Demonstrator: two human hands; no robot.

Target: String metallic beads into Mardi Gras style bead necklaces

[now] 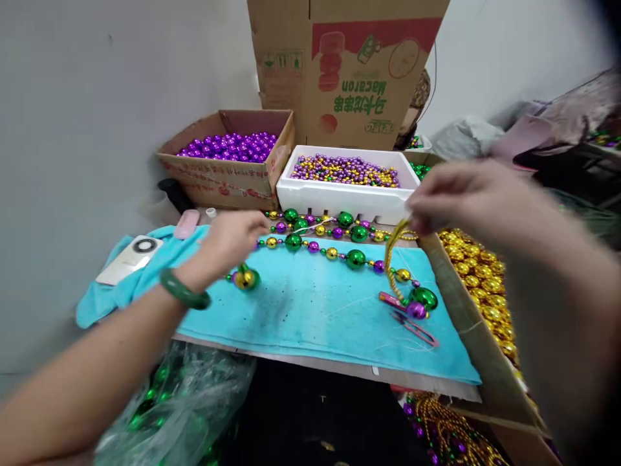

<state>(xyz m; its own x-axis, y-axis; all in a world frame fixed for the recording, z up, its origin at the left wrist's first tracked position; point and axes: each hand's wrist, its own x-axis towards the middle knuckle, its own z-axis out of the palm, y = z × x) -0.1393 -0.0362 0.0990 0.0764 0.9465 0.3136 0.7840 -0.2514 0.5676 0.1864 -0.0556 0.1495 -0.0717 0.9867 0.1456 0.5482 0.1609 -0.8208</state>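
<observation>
My left hand (233,243), a green bangle (185,289) on its wrist, is closed at the left end of a bead strand (313,247); what its fingers pinch is hidden. Large green, gold and purple beads run from there across the blue towel (301,310). Raised at the right, my blurred right hand (446,194) pinches the top of a gold cord (391,259). The cord hangs down to a green bead (423,298) and a purple bead on the towel. Pink thread snips (416,329) and a small red-pink item (391,299) lie beside them.
Behind the towel stand a carton of purple beads (220,169) and a white foam box (339,197) of small mixed beads. A carton of gold beads (466,317) is at the right. A white device (129,260) and a pink case (187,224) lie at the left.
</observation>
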